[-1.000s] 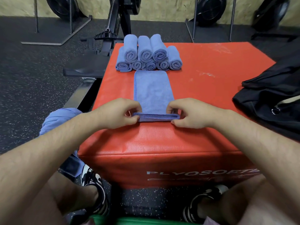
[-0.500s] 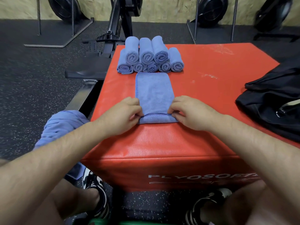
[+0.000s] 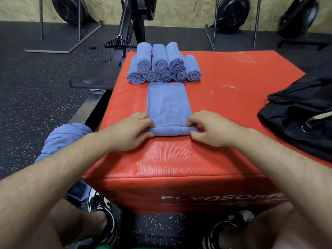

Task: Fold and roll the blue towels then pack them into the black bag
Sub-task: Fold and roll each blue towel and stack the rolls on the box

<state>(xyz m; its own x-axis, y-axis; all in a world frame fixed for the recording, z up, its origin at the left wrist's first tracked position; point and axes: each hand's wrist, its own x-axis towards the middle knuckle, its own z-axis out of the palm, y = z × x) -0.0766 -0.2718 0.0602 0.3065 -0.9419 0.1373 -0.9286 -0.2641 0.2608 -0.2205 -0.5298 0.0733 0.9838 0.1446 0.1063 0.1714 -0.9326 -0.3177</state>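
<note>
From my remote seat I see a big red box [image 3: 233, 159] that fills the middle of the view. On its right side lies the black bag [image 3: 296, 123], well apart from the towels. Left of the box, lower down, there is a heap of loose blue towels [image 3: 62, 139]. At the far edge of the box eight rolled towels [image 3: 161, 65] are stacked, five below and three on top. Just before them lies the folded towel [image 3: 168, 105], flat, with its near end turned into a small roll. The left hand [image 3: 129, 130] and the right hand [image 3: 213, 130] each pinch one end of this roll with curled fingers.
</note>
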